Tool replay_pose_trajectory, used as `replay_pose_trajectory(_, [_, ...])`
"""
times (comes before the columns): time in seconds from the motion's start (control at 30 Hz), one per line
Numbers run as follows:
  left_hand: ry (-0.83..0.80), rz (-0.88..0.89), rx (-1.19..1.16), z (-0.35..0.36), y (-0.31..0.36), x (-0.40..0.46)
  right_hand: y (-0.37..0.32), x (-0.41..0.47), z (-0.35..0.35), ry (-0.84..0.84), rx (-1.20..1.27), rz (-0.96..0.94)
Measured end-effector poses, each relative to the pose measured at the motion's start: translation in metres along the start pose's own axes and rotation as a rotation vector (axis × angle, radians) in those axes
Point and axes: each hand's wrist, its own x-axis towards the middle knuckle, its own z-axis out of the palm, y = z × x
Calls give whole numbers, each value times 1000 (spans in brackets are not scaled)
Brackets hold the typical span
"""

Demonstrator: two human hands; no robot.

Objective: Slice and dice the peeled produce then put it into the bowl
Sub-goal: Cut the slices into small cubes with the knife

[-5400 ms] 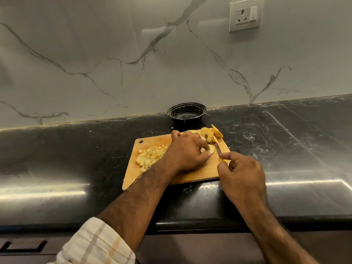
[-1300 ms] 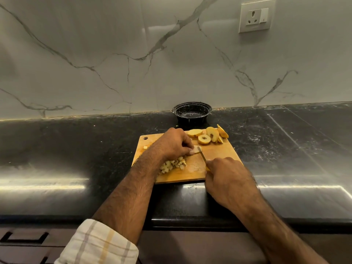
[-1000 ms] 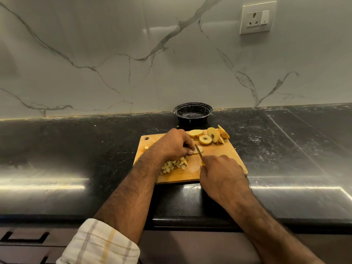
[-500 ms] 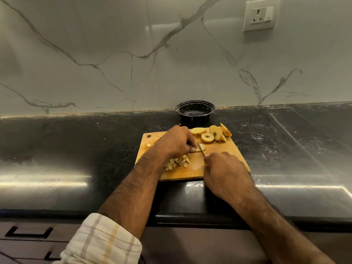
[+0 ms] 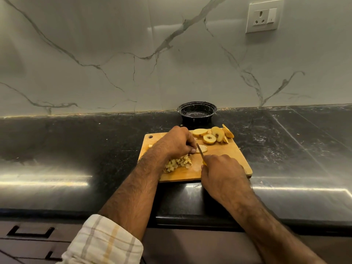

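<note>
About half done: a heap of diced pieces (image 5: 178,163) lies under the left hand (image 5: 176,141), which pins a slice (image 5: 202,149); the right hand (image 5: 222,171) grips the knife (image 5: 200,149). Uncut slices (image 5: 213,135) wait beyond the hands, before the bowl (image 5: 197,113), which holds nothing yet. Since a moment ago, the knife hand has drawn slightly nearer.

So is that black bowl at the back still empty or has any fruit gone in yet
Empty. The black bowl shows only its bare dark bottom; the diced pieces and round slices all lie on the cutting board.
</note>
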Motion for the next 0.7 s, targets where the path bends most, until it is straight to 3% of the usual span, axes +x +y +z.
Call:
replay_pose_trajectory(0.3, [11,-6,38,0,2,2,-4,31,-1,-38,-22,22])
replay_pose_trajectory(0.7, [12,-26,86,0,7,0,5,-21,-16,-93,-42,-18])
